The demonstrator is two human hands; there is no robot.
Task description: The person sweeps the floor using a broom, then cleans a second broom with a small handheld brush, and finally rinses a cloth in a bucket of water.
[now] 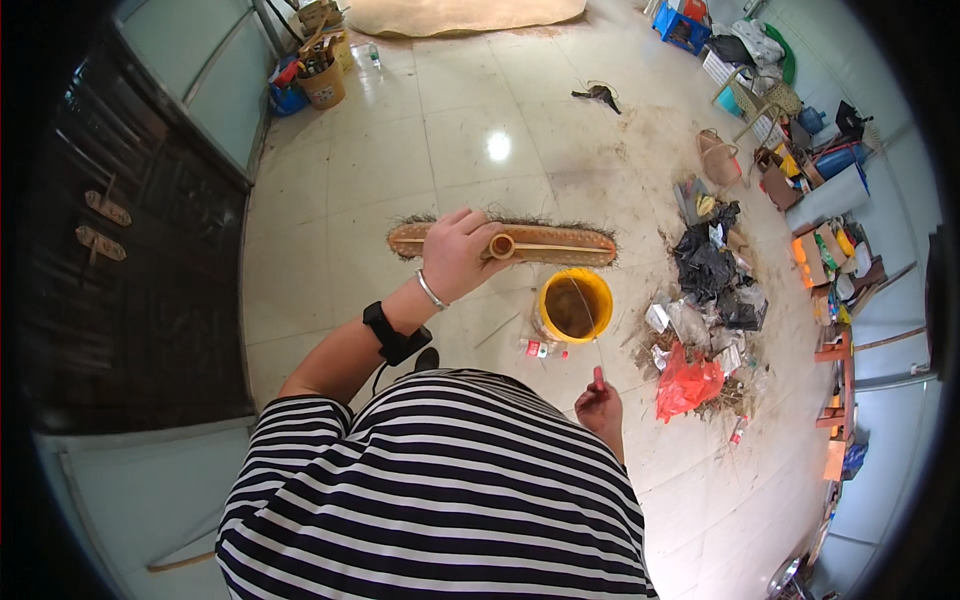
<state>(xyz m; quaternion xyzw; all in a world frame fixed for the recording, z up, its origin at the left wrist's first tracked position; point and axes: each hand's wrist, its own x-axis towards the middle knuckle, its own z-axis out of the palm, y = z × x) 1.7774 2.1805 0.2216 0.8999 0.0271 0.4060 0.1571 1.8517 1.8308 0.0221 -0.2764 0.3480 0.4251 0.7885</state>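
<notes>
A wide push broom (560,247) with a long orange-brown head and dark bristles lies across the floor ahead of me. My left hand (460,255) is closed on its handle, whose round end points up toward me. To the right of that hand stands a yellow bucket (606,305), its inside brownish. A thin wire handle runs from the bucket toward a red grip (599,377). Closed at that grip is my right hand (597,405), low and right of the bucket. A plastic bottle (540,348) with a red label lies on the floor beside the bucket.
A rubbish heap with black bags (705,265) and a red plastic bag (687,382) lies right of the bucket. Boxes and clutter line the right wall. A dark door (130,240) stands at left. Far off are a tool-filled tub (322,85) and a dark scrap (597,95).
</notes>
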